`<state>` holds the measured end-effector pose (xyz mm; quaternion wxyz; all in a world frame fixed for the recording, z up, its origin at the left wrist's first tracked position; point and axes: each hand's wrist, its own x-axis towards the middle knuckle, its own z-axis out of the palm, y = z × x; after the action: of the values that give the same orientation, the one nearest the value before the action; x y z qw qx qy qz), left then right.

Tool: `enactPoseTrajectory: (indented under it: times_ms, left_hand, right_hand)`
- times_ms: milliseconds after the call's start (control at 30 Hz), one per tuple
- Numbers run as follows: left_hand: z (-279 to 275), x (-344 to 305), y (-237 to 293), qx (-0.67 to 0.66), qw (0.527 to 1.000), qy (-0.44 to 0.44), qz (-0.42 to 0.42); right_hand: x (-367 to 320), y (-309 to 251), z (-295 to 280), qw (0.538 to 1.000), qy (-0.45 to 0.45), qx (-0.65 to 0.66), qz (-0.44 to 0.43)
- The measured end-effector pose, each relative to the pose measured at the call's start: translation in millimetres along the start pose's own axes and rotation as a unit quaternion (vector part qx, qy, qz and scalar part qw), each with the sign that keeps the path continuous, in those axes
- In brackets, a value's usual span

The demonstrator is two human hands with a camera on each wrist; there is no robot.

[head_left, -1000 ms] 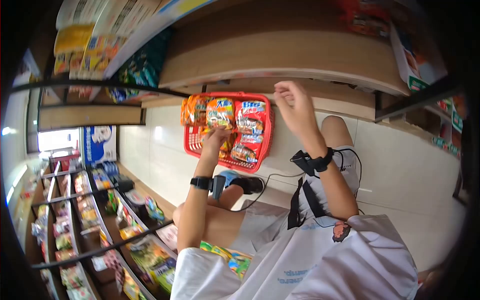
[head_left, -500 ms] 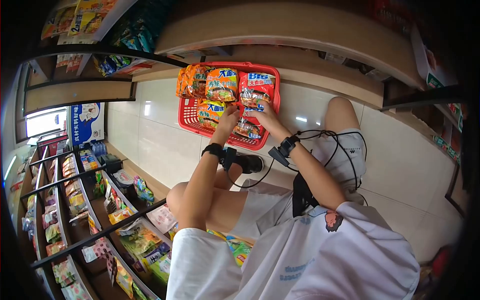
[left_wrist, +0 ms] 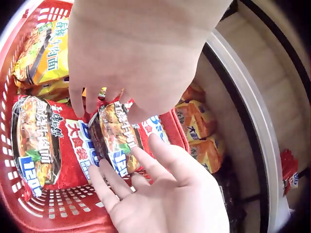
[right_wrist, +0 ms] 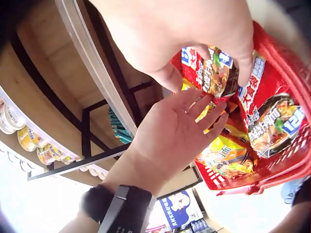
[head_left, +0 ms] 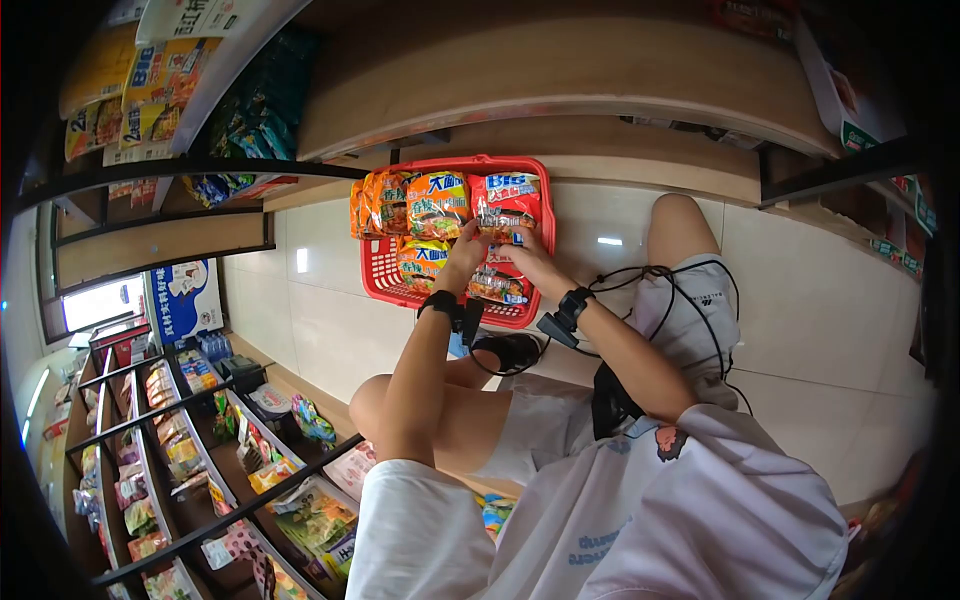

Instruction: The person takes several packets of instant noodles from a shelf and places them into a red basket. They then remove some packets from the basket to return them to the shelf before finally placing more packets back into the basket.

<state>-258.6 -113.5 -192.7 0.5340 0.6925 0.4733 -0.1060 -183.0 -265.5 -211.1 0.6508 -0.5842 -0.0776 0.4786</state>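
Both hands are over a red basket (head_left: 548,215) on the tiled floor. In the head view, my left hand (head_left: 464,260) touches the edge of a red noodle pack (head_left: 505,203), beside an orange pack (head_left: 438,208). Opposite it, my right hand (head_left: 530,262) is at the same red pack, fingers lightly bent. In the left wrist view, the fingers of my right hand (left_wrist: 165,194) are extended and spread at the pack (left_wrist: 114,131). The right wrist view shows my left hand (right_wrist: 175,126) with straight fingers, palm visible. Another red pack (head_left: 497,288) lies below.
A wooden shelf (head_left: 560,70) runs beyond the basket. To the left stand racks of snack bags (head_left: 180,440) and a blue poster (head_left: 188,300). My knee (head_left: 685,225) is right of the basket, and a shoe (head_left: 508,350) is just below it. Black cables hang near my right wrist.
My right hand has come down from beside the shelf to the red packs. My left hand has moved right, from the orange pack to the red ones.
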Motion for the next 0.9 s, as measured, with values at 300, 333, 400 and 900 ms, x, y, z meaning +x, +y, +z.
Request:
enactPoseTrajectory:
  times_ms: [300, 333, 400, 900]
  left_hand:
    - [-4, 36, -1, -0.051, 0.998, -0.016, -0.013]
    - [-3, 33, 5, -0.095, 0.995, -0.023, -0.037]
    - [-2, 33, 10, -0.125, 0.990, -0.030, -0.061]
    - [1, 15, 27, -0.196, 0.976, 0.010, -0.089]
  right_hand:
    - [11, 19, 0, 0.999, -0.017, 0.048, 0.009]
    - [9, 15, -1, 0.994, -0.028, 0.102, 0.024]
    - [7, 6, -7, 0.995, -0.046, 0.088, 0.031]
    - [9, 17, -7, 0.988, -0.078, 0.120, 0.053]
